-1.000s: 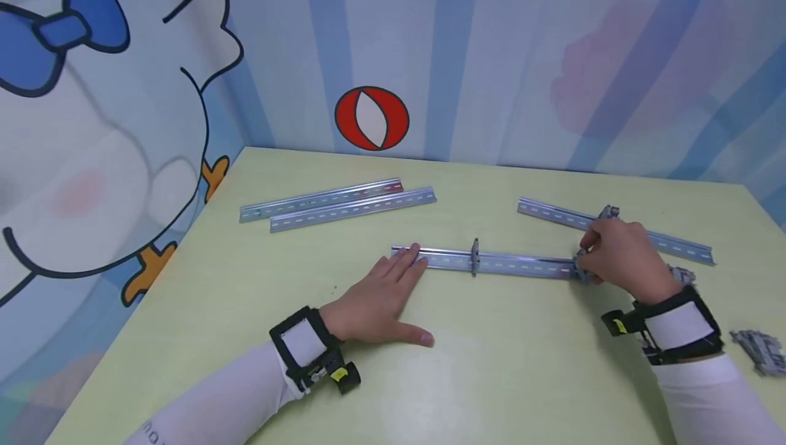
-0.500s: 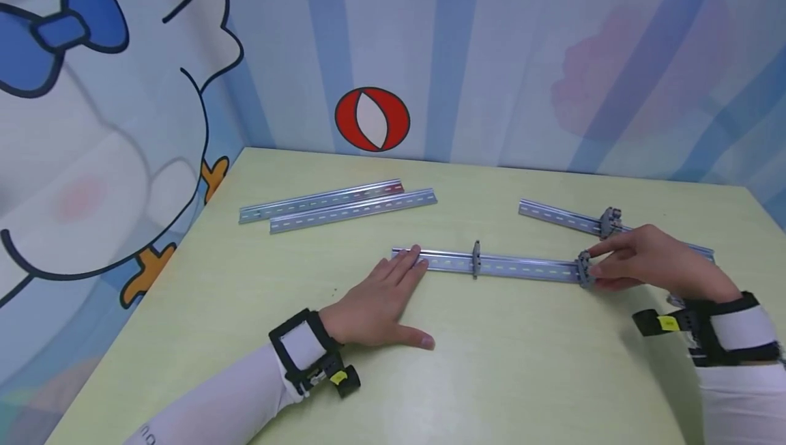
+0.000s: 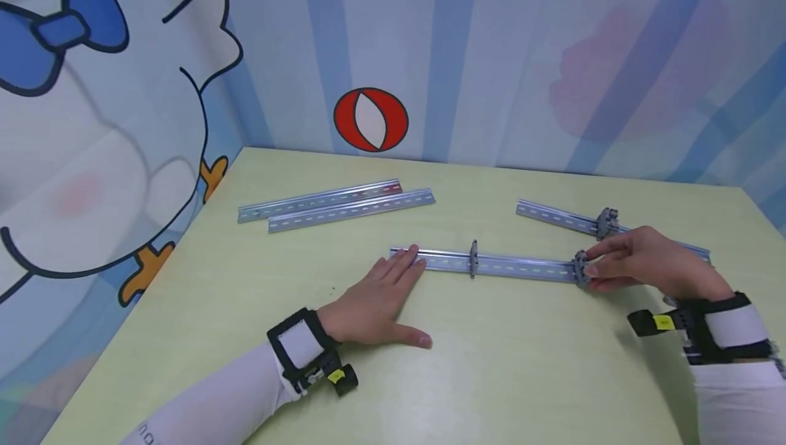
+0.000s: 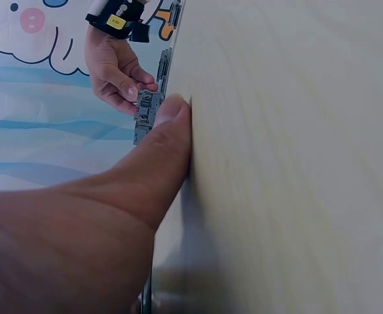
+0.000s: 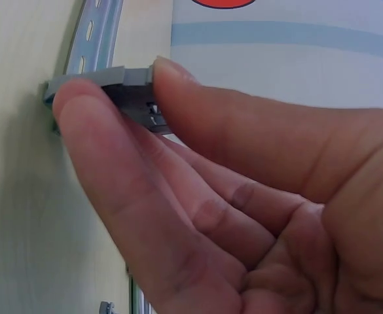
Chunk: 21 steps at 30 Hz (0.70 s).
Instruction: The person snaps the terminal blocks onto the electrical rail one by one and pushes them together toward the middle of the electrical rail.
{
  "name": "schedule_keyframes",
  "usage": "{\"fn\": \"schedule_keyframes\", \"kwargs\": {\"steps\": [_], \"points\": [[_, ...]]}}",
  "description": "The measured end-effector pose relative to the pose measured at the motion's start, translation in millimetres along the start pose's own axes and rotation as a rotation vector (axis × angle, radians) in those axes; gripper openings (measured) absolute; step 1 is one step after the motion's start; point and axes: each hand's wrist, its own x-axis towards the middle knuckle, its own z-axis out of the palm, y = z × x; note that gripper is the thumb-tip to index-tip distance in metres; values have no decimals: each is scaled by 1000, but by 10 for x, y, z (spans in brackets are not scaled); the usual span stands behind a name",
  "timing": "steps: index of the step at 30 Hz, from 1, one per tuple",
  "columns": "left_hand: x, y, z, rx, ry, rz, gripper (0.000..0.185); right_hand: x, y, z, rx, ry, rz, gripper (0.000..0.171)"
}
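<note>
Pale green table (image 3: 491, 377) pushed against a cartoon-painted wall (image 3: 491, 56), blue stripes, red-and-white oval. Far left of the table: two spare rails (image 3: 334, 203) side by side, untouched. My left hand (image 3: 374, 302) lies flat, fingers straight, fingertips pressing the left end of the middle rail (image 3: 516, 266); gripping nothing. Left wrist view is mostly my own thumb and bare tabletop, rail barely visible. One grey clip (image 3: 473, 258) sits mid-rail. My right hand (image 3: 645, 264) pinches a grey terminal block (image 3: 580, 268) at the rail's right end. Head view hides most of the block; right wrist view shows thumb and forefinger clamped across its top edge. Behind it, a fourth rail (image 3: 552, 216) with its own clip, partly hidden by my hand. Open table in front.
</note>
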Motion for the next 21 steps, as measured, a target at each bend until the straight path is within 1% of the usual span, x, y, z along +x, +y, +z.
{"fn": "schedule_keyframes", "kwargs": {"steps": [10,16,21], "points": [[-7,-2,9,4,0,6,116,7,20,35,44,16,-13,62],[-3,-3,2,11,4,11,116,11,-32,102,88,20,-34,62],[-7,4,-1,7,6,14,116,42,-69,190,92,32,-58,61]]}}
